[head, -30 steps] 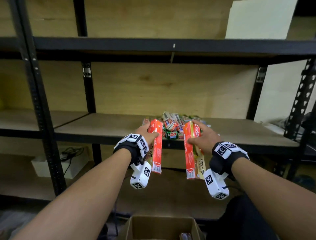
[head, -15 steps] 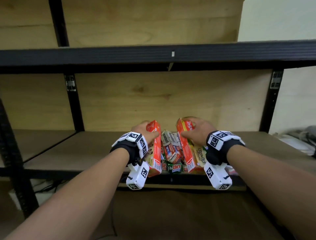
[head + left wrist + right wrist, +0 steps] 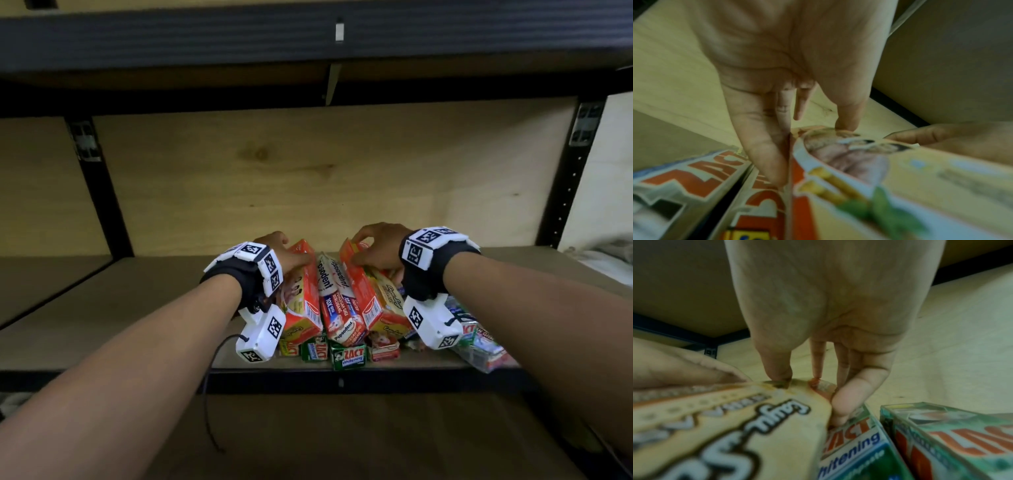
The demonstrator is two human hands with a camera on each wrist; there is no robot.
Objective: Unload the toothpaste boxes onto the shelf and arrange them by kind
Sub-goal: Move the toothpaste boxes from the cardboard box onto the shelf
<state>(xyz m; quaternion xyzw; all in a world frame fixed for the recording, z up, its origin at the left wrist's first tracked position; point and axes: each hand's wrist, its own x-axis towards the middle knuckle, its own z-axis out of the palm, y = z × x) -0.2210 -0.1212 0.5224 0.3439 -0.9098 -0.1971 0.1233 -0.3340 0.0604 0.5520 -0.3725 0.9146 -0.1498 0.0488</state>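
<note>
My left hand [image 3: 291,255] grips the far end of a red and cream toothpaste box [image 3: 301,301], which tilts against the pile on the shelf [image 3: 137,308]. In the left wrist view the thumb and fingers [image 3: 764,146] pinch that box [image 3: 890,178] at its top. My right hand [image 3: 371,248] grips a matching red and cream box [image 3: 368,301] the same way; its fingertips [image 3: 781,374] press on the box's end [image 3: 725,418]. A white and red Pepsodent box [image 3: 334,294] lies between the two held boxes. Green ZACT boxes [image 3: 348,357] lie under them at the shelf's front edge.
More ZACT boxes [image 3: 951,443] sit beside my right hand. Clear-wrapped packs [image 3: 479,346] stick out over the front edge at the right. A black upper shelf beam [image 3: 308,37] runs overhead, with black uprights [image 3: 102,192] at either side. Bare shelf board lies left of the pile.
Both hands have lifted their boxes from below the shelf's front edge up onto the pile. The view has come closer to the shelf.
</note>
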